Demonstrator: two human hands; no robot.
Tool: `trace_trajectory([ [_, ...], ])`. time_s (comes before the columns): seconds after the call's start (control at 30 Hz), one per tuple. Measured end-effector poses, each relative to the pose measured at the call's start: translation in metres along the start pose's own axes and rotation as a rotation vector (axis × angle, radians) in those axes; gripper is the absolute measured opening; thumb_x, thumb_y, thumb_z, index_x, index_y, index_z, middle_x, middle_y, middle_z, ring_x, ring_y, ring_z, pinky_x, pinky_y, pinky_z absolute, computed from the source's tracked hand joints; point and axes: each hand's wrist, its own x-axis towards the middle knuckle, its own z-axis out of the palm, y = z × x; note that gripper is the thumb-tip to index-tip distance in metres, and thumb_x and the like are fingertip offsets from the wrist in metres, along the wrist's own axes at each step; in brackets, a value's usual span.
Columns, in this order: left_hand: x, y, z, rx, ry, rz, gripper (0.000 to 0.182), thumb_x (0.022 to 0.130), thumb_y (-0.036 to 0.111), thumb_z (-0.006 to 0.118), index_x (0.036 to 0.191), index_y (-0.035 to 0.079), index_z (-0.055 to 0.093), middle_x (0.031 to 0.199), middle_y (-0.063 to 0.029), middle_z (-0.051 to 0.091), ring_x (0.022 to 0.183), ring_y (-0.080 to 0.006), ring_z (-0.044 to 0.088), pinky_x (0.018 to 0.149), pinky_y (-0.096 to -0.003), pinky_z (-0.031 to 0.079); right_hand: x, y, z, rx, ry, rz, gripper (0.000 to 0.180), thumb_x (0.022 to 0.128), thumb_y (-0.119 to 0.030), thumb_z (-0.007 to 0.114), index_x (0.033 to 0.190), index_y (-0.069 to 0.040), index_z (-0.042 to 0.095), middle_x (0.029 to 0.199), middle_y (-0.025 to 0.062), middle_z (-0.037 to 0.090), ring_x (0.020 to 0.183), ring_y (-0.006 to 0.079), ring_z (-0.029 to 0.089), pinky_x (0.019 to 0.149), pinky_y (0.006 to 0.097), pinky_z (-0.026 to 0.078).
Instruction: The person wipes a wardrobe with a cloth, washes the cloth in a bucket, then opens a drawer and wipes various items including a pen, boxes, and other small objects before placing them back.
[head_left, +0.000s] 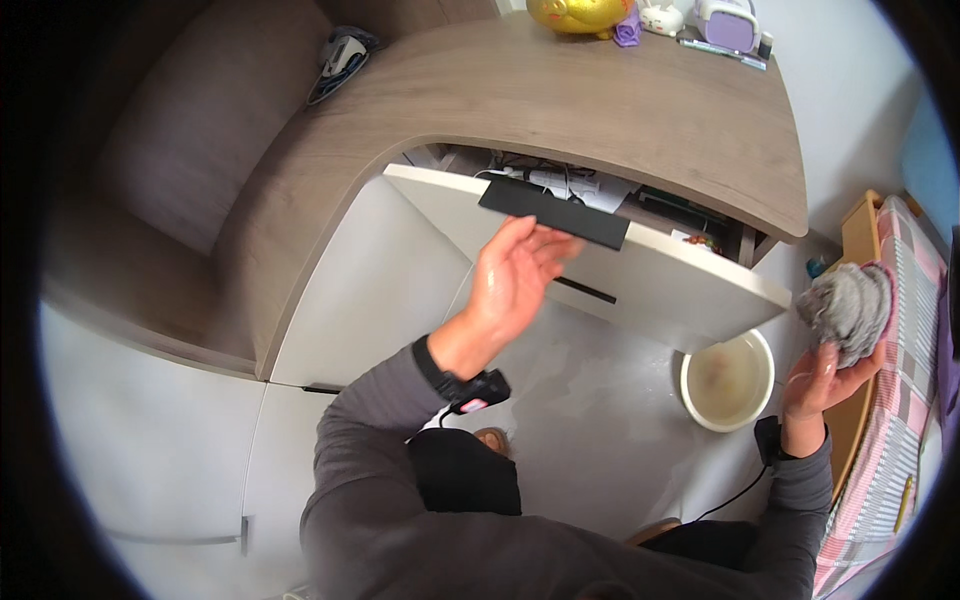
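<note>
An open drawer (697, 289) with a white front juts out beneath the wooden desk top (600, 90). My left hand (514, 277) is at the black handle (555, 214) on its upper edge, palm up, fingers apart and near the handle's underside; whether they touch it is hard to tell. At the right, my right hand (832, 379) holds a bunched grey cloth (851, 311) with a pink edge. Cables, a white plug strip and papers lie inside the drawer. Below the drawer's right end, a white basin (727, 382) of cloudy water stands on the floor.
A gold piggy bank (577, 15), a purple-and-white case (726, 26) and pens (720, 52) stand or lie along the desk's back edge. A clothes iron (345, 60) is at the upper left. A bed with a checked cover (892, 420) borders the right. The grey floor (592, 420) looks wet.
</note>
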Motion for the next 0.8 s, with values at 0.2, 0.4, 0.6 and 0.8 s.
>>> trace_trajectory([
  [0.2, -0.028, 0.009, -0.059, 0.412, -0.399, -0.262, 0.026, 0.095, 0.014, 0.052, 0.111, 0.004, 0.069, 0.119, -0.0177, 0.065, 0.106, -0.0271, 0.066, 0.084, -0.0355, 0.055, -0.003, 0.005, 0.001, 0.099, 0.014, 0.252, 0.058, 0.090, -0.006, 0.053, 0.143, -0.001, 0.031, 0.138, 0.0157, 0.043, 0.126, 0.0261, 0.045, 0.108, 0.0402, 0.035],
  [0.4, -0.017, -0.052, -0.096, 1.357, -0.500, -0.281, 0.032, 0.093, 0.021, 0.061, 0.118, 0.001, 0.064, 0.121, -0.0165, 0.063, 0.109, -0.0251, 0.060, 0.088, -0.0357, 0.051, -0.009, -0.003, -0.001, -0.042, -0.191, 0.254, 0.059, 0.090, -0.008, 0.056, 0.143, 0.001, 0.032, 0.138, 0.0140, 0.044, 0.128, 0.0233, 0.043, 0.110, 0.0366, 0.029],
  [0.6, 0.008, -0.106, -0.113, 1.743, -0.639, 0.240, 0.032, 0.091, 0.023, 0.061, 0.115, 0.002, 0.062, 0.113, -0.0183, 0.063, 0.105, -0.0352, 0.059, 0.088, -0.0429, 0.048, -0.006, -0.010, 0.002, -0.067, -0.230, 0.271, 0.056, 0.088, -0.008, 0.060, 0.137, 0.000, 0.037, 0.131, 0.0115, 0.047, 0.119, 0.0190, 0.046, 0.103, 0.0331, 0.035],
  [0.8, 0.024, -0.103, -0.108, 1.709, -0.566, 0.171, 0.029, 0.089, 0.020, 0.061, 0.111, 0.002, 0.061, 0.110, -0.0178, 0.063, 0.103, -0.0359, 0.059, 0.087, -0.0451, 0.048, -0.004, -0.011, 0.009, -0.027, -0.232, 0.330, 0.056, 0.086, -0.015, 0.063, 0.134, 0.003, 0.040, 0.129, 0.0125, 0.048, 0.118, 0.0198, 0.046, 0.104, 0.0337, 0.035],
])
